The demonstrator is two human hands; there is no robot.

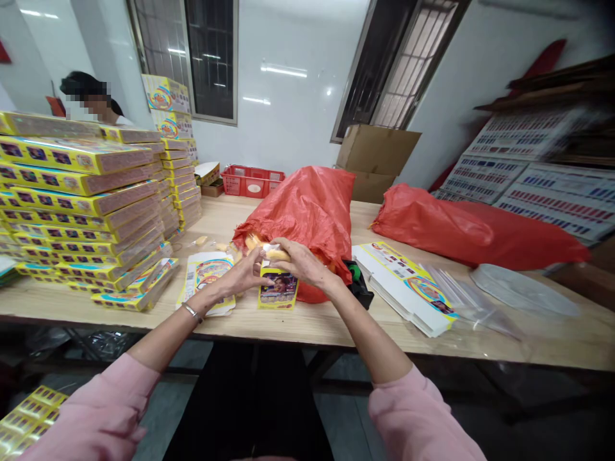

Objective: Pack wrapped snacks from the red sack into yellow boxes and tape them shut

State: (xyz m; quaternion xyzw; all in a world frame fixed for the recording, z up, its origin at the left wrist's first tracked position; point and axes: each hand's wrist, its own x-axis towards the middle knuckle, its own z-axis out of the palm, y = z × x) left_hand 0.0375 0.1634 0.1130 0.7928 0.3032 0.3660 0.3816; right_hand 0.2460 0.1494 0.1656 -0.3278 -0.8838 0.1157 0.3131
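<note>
My right hand (302, 261) pinches a yellow wrapped piece (277, 255), its exact kind not clear, over a small printed box (277, 293). My left hand (243, 274) is curled at the box's upper left, thumb across its front and fingers by the white top; part of the grip is hidden. Directly behind both hands, a red woven sack (307, 198) lies with its mouth towards me, and more yellow pieces (252, 241) show at its opening. Flat printed cartons (207, 282) lie under and beside my left forearm.
Tall stacks of yellow boxes (72, 205) stand on the left, a person (89, 96) behind them. A black tape dispenser (359, 285), flat cartons (403, 285) and plastic bags (473, 304) lie to the right. Further back are a red basket (252, 182) and another red sack (432, 218).
</note>
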